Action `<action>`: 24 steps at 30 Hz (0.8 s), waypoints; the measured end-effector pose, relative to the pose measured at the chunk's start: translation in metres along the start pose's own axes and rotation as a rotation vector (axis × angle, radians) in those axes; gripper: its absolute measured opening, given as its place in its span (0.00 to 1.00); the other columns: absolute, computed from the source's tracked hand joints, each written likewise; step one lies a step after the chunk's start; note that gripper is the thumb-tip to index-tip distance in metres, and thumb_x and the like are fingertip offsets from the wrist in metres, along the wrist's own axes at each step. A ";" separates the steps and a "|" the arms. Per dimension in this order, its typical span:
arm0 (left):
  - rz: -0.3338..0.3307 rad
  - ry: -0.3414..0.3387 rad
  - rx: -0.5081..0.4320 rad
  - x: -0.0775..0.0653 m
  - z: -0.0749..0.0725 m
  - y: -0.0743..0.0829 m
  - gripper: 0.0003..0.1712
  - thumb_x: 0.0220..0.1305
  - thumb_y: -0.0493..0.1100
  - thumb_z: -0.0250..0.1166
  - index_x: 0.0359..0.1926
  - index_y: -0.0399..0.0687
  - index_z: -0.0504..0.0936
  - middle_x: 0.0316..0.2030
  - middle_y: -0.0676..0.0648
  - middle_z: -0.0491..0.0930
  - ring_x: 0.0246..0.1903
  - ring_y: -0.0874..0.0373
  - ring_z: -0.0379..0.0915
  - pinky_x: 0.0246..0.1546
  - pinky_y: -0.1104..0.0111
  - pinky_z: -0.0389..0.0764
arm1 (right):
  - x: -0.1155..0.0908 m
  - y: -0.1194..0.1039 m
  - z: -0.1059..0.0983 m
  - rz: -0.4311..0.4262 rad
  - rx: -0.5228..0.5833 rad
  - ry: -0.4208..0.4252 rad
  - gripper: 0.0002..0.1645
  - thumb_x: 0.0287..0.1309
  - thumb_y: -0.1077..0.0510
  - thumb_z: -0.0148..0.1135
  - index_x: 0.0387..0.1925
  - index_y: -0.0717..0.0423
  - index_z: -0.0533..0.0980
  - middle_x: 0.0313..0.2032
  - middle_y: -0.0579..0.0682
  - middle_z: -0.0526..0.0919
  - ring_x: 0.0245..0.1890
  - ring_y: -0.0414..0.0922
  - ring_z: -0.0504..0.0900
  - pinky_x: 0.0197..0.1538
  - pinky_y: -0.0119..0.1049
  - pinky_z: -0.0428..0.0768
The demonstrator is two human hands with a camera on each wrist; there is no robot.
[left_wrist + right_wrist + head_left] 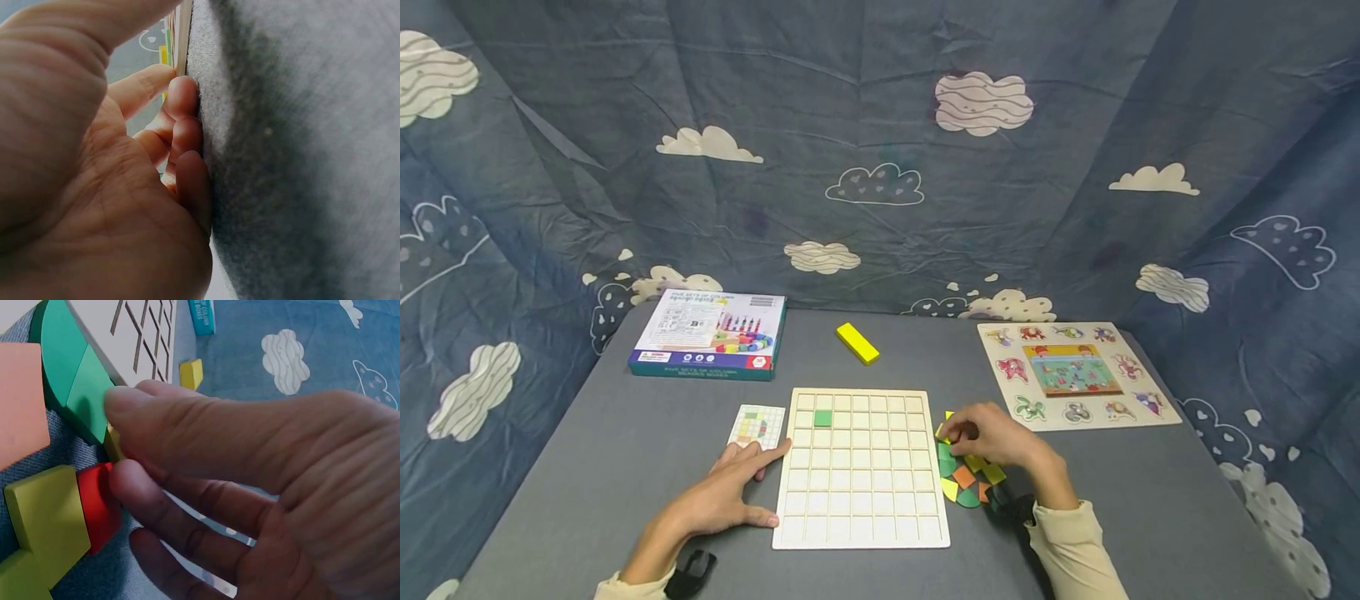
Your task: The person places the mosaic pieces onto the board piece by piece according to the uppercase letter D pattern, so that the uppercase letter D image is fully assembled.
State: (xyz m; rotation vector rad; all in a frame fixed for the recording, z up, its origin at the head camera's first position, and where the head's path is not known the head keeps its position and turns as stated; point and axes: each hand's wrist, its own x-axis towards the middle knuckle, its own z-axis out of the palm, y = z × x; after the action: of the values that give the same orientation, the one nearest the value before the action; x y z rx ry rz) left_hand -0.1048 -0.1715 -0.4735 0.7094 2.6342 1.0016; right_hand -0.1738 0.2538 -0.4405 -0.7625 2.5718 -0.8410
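Note:
A pale wooden grid board (861, 480) lies in front of me, with one green square (823, 418) in an upper-left cell. My left hand (718, 500) rests on the table with fingers spread; its index fingertip and thumb touch the board's left edge. Just beyond that hand lies a small pattern card (772, 423). On the board's right side, my right hand (996, 433) reaches fingers-down into a pile of coloured pieces. A yellow piece (112, 445) shows behind its thumb; whether it is pinched is hidden. Green pieces (65, 359) and a red piece (99, 506) lie close by.
A boxed set (707, 333) lies at the back left. Beyond the board is a yellow block (857, 343). An animal picture board (1011, 398) lies at the back right. Orange (963, 477) and other pieces are heaped beside the right wrist. A cloud-printed curtain (880, 100) hangs behind the table.

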 end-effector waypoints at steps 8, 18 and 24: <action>-0.002 0.005 0.004 0.000 0.000 0.000 0.58 0.43 0.61 0.79 0.74 0.50 0.66 0.34 0.57 0.64 0.40 0.62 0.53 0.42 0.69 0.60 | 0.001 -0.004 0.002 -0.008 -0.049 -0.014 0.11 0.56 0.67 0.69 0.41 0.56 0.86 0.30 0.43 0.82 0.29 0.33 0.74 0.34 0.29 0.76; -0.004 -0.004 -0.001 0.001 0.000 0.000 0.58 0.43 0.61 0.79 0.74 0.49 0.66 0.34 0.57 0.64 0.40 0.61 0.53 0.42 0.70 0.60 | 0.002 -0.004 0.006 0.017 -0.057 -0.025 0.12 0.54 0.68 0.70 0.41 0.56 0.86 0.28 0.43 0.79 0.27 0.33 0.71 0.33 0.29 0.74; -0.029 -0.011 -0.010 0.000 0.000 0.001 0.59 0.42 0.61 0.79 0.75 0.51 0.65 0.34 0.56 0.64 0.40 0.60 0.53 0.42 0.69 0.59 | 0.003 -0.004 0.006 0.027 -0.062 -0.024 0.13 0.53 0.69 0.71 0.40 0.55 0.85 0.28 0.43 0.79 0.27 0.33 0.71 0.32 0.29 0.73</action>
State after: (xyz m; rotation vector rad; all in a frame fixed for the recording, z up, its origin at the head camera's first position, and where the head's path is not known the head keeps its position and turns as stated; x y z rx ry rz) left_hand -0.1044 -0.1704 -0.4729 0.6703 2.6201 0.9997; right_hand -0.1721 0.2468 -0.4427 -0.7486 2.5916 -0.7430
